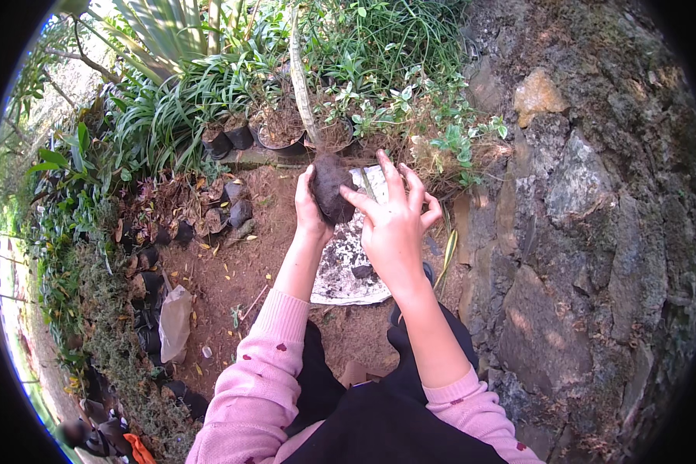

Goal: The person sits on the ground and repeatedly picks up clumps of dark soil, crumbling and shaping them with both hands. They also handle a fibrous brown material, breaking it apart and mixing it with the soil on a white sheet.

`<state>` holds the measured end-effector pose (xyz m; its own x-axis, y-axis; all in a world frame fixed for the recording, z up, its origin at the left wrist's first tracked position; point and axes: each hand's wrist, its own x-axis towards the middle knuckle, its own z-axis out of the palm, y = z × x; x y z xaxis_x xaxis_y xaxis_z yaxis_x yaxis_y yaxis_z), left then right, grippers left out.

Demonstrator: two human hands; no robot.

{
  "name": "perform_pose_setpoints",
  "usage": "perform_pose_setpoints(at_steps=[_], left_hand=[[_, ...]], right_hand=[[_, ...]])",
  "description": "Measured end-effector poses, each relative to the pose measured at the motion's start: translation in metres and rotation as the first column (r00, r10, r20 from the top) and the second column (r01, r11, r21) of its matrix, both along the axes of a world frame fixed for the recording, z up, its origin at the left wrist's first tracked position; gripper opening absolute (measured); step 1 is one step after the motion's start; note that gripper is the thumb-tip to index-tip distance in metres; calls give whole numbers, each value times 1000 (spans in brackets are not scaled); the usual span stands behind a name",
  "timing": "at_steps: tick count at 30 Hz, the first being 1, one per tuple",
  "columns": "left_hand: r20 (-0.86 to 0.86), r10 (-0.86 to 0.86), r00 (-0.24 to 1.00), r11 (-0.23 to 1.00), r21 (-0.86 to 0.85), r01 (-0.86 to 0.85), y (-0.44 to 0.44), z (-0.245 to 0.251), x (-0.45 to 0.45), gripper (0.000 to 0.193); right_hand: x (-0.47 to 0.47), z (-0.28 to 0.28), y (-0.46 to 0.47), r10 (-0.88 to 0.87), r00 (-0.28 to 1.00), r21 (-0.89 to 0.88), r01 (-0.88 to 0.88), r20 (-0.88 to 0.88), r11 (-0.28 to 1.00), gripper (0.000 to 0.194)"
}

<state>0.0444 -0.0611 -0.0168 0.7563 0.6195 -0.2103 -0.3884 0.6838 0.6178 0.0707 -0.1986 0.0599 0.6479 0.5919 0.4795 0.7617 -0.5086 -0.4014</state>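
My left hand (313,211) cups a dark root ball of soil (332,188) from its left side and below. A long, pale green mottled leaf (300,75) rises from the top of that root ball. My right hand (397,206) is at the root ball's right side, its index fingertip against the soil and the other fingers spread. Beneath both hands a white sheet (348,294) lies on the ground, strewn with dark crumbs of soil. One larger soil clod (362,271) rests on it. A narrow green leaf (367,184) shows partly behind my right hand.
A rough stone wall (557,301) runs along the right. Several potted plants (281,136) stand at the far edge of the brown soil ground (255,226). Small black nursery bags (151,284) line the left, beside a crumpled pale plastic bag (174,325). A person (98,435) is at the lower left.
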Motion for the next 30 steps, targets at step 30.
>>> perform_pose_setpoints(at_steps=[30], left_hand=[[-39,2,999,987,-161,-8,9,-6,1,44]], right_hand=[[-11,-12,3,86,996,-117,-88,-19,989,41]])
